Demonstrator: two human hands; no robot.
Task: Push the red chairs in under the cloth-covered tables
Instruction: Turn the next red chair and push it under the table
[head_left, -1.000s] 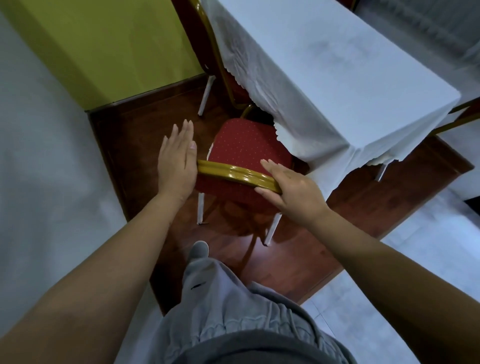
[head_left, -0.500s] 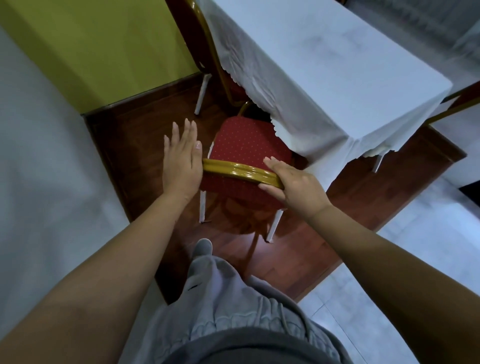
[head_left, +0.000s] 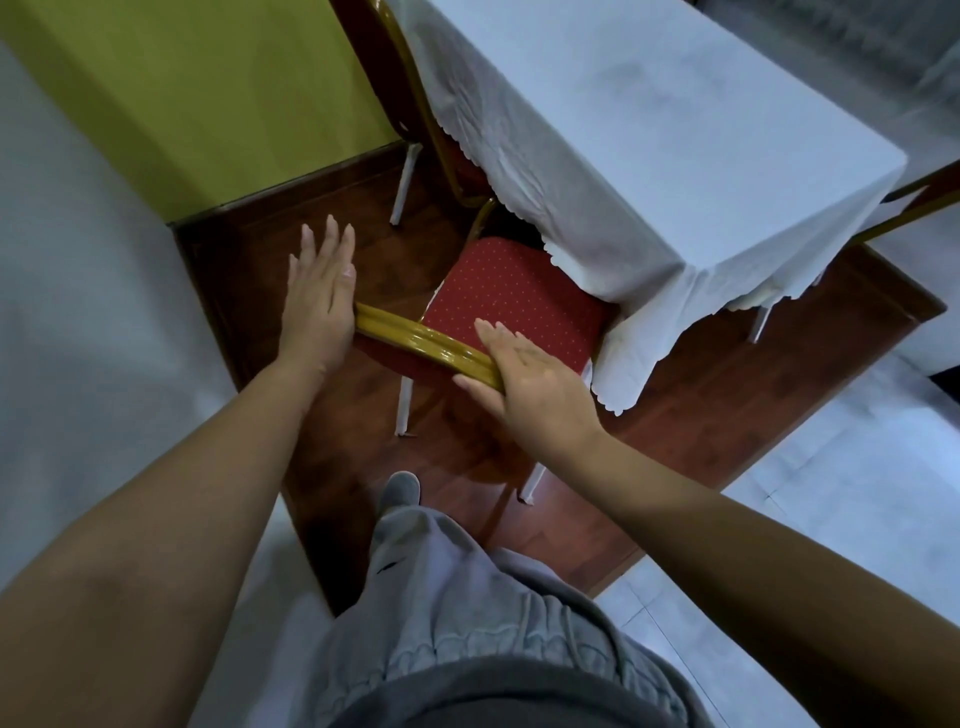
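Note:
A red chair with a dotted seat and a gold top rail stands at the near corner of a table covered in a white cloth. The front of the seat lies under the hanging cloth edge, and the rest sticks out. My left hand is flat with straight fingers, its palm against the rail's left end. My right hand lies flat over the rail's right end, fingers stretched over the seat and thumb along the near side.
A second red chair stands at the table's left side by the green wall. A gold frame of another chair shows at the right edge. The table stands on dark wood flooring. My grey shoe is just behind the chair's white legs.
My right fingers have straightened from a curl over the rail to lying flat. My left hand stays at the rail's left end. The chair has barely shifted.

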